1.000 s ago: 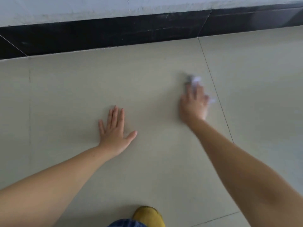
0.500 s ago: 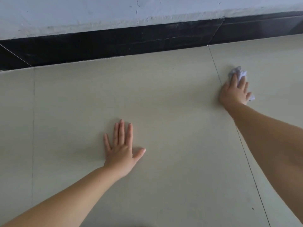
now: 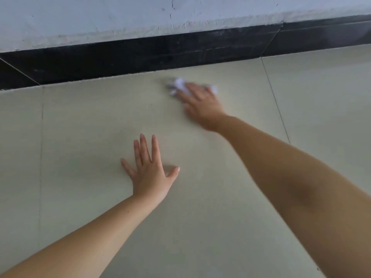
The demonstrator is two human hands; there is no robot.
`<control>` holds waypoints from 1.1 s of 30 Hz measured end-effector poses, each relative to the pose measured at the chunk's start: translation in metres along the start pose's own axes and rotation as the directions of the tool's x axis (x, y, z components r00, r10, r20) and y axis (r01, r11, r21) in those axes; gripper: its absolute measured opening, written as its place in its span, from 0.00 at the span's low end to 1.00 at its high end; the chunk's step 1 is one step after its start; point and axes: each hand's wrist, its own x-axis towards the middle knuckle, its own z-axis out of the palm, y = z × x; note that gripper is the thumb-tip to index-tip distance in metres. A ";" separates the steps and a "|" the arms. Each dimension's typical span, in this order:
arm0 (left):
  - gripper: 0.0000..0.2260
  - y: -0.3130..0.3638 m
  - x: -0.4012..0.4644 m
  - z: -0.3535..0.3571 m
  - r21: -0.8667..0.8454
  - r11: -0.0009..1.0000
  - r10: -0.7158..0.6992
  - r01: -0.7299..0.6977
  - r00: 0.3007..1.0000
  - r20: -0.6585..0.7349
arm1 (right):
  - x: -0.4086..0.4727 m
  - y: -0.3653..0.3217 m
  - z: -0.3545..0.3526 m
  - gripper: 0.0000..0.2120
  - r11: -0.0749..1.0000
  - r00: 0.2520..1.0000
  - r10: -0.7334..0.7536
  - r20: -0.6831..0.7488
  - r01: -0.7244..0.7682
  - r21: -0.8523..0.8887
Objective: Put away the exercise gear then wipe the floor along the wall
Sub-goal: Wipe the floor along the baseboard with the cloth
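The right hand (image 3: pixel 200 101) presses a crumpled white cloth (image 3: pixel 180 85) — blurred, perhaps tissue — onto the floor (image 3: pixel 220 197) beside the black skirting (image 3: pixel 140 55); the left hand (image 3: pixel 149 173) lies spread flat, bracing. Best to overlap strokes, hugging the wall.

One head-worn camera looks forward and steeply down, close over the pale tiled floor (image 3: pixel 80 197), facing the black skirting (image 3: pixel 140 57) and wall (image 3: pixel 100 17) along its far edge.

Pale beige floor (image 3: pixel 200 197) with thin grey grout lines, black skirting (image 3: pixel 140 57), whitish wall (image 3: pixel 100 17), white cloth (image 3: pixel 180 85)
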 end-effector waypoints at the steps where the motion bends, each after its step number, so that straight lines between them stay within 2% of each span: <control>1: 0.46 0.006 0.007 -0.003 -0.015 1.000 -0.004 0.004 1.000 0.012 | -0.010 0.034 -0.007 0.26 0.986 0.983 0.167 -0.070 -0.166 0.016; 2: 0.47 0.013 0.015 -0.006 -0.035 0.999 -0.012 0.013 0.999 0.037 | -0.024 0.068 -0.013 0.25 0.942 0.936 0.337 -0.099 -0.333 0.049; 3: 0.48 0.021 0.023 -0.008 -0.048 0.998 -0.022 0.026 0.997 0.075 | -0.040 0.101 -0.020 0.24 0.864 0.859 0.503 -0.090 -0.496 0.088; 5: 0.51 0.033 0.037 -0.010 -0.030 0.999 -0.034 0.040 0.987 0.157 | -0.062 0.143 -0.035 0.25 0.640 0.644 0.764 -0.028 -0.754 0.148; 7: 0.55 0.037 0.043 -0.010 -0.009 0.999 -0.030 0.032 0.979 0.203 | -0.052 0.144 -0.038 0.25 0.459 0.468 0.884 0.004 -0.869 0.184; 8: 0.56 0.035 0.042 -0.008 -0.014 1.000 -0.019 0.022 0.981 0.195 | -0.040 0.129 -0.037 0.26 0.419 0.429 0.903 0.003 -0.884 0.208; 9: 0.57 0.033 0.042 -0.006 -0.030 0.999 -0.013 0.018 0.984 0.179 | -0.026 0.107 -0.032 0.26 0.445 0.451 0.892 -0.020 -0.869 0.217; 10: 0.57 0.032 0.041 -0.003 -0.039 0.999 -0.011 0.017 0.987 0.161 | -0.012 0.079 -0.023 0.26 0.541 0.541 0.839 -0.059 -0.817 0.197; 11: 0.58 0.032 0.040 -0.004 -0.037 0.999 -0.022 0.028 0.988 0.150 | 0.000 0.045 -0.012 0.26 0.677 0.672 0.734 -0.091 -0.718 0.159; 13: 0.57 0.033 0.040 -0.003 -0.005 0.999 -0.048 0.049 0.988 0.149 | 0.019 -0.034 0.007 0.25 0.922 0.921 0.384 -0.072 -0.378 0.085; 14: 0.53 0.034 0.041 -0.004 0.023 0.998 -0.054 0.051 0.984 0.169 | 0.027 -0.073 0.012 0.24 0.984 0.986 0.165 -0.002 -0.165 0.070; 15: 0.46 0.035 0.041 -0.005 0.058 0.997 -0.055 0.045 0.980 0.190 | 0.034 -0.104 0.015 0.23 0.996 0.995 -0.047 0.092 0.040 0.080; 17: 0.38 0.037 0.042 -0.009 0.113 0.992 -0.076 0.051 0.970 0.230 | 0.047 -0.127 0.009 0.21 0.936 0.910 -0.351 0.221 0.343 0.075; 19: 0.48 0.036 0.042 -0.010 0.128 0.990 -0.094 0.064 0.965 0.245 | 0.057 -0.106 -0.001 0.21 0.878 0.847 -0.468 0.251 0.479 0.018; 20: 0.54 0.036 0.042 -0.009 0.113 0.991 -0.095 0.069 0.966 0.241 | 0.056 -0.085 -0.006 0.21 0.877 0.854 -0.473 0.218 0.479 0.027; 22: 0.59 0.036 0.043 -0.007 0.077 0.994 -0.093 0.077 0.969 0.229 | 0.043 -0.027 -0.013 0.21 0.941 0.934 -0.333 0.133 0.319 0.114; 24: 0.59 0.037 0.043 -0.007 0.072 0.995 -0.084 0.068 0.968 0.238 | 0.013 0.037 -0.018 0.23 0.987 0.995 -0.089 0.051 0.081 0.140; 26: 0.59 0.037 0.043 -0.007 0.072 0.996 -0.076 0.059 0.962 0.262 | -0.023 0.094 -0.022 0.26 0.974 0.979 0.201 -0.044 -0.195 0.112; 27: 0.58 0.037 0.042 -0.008 0.069 0.996 -0.079 0.062 0.958 0.274 | -0.038 0.113 -0.024 0.25 0.923 0.923 0.377 -0.076 -0.367 0.120; 28: 0.59 0.037 0.042 -0.008 0.074 0.995 -0.081 0.063 0.957 0.280 | -0.049 0.123 -0.026 0.24 0.826 0.825 0.558 -0.087 -0.541 0.159; 29: 0.59 0.038 0.042 -0.009 0.083 0.994 -0.089 0.067 0.953 0.289 | -0.052 0.123 -0.028 0.24 0.689 0.692 0.718 -0.076 -0.690 0.221; 30: 0.59 0.039 0.043 -0.011 0.087 0.994 -0.093 0.070 0.950 0.298 | -0.049 0.113 -0.030 0.24 0.546 0.558 0.829 -0.041 -0.791 0.277; 31: 0.59 0.040 0.043 -0.013 0.082 0.994 -0.097 0.075 0.947 0.307 | -0.043 0.096 -0.031 0.24 0.455 0.477 0.879 -0.001 -0.838 0.302; 32: 0.59 0.040 0.043 -0.014 0.075 0.994 -0.100 0.080 0.945 0.311 | -0.034 0.076 -0.029 0.25 0.455 0.484 0.874 0.030 -0.840 0.296; 33: 0.59 0.040 0.042 -0.016 0.071 0.994 -0.100 0.082 0.945 0.311 | -0.026 0.050 -0.025 0.25 0.529 0.561 0.827 0.046 -0.802 0.277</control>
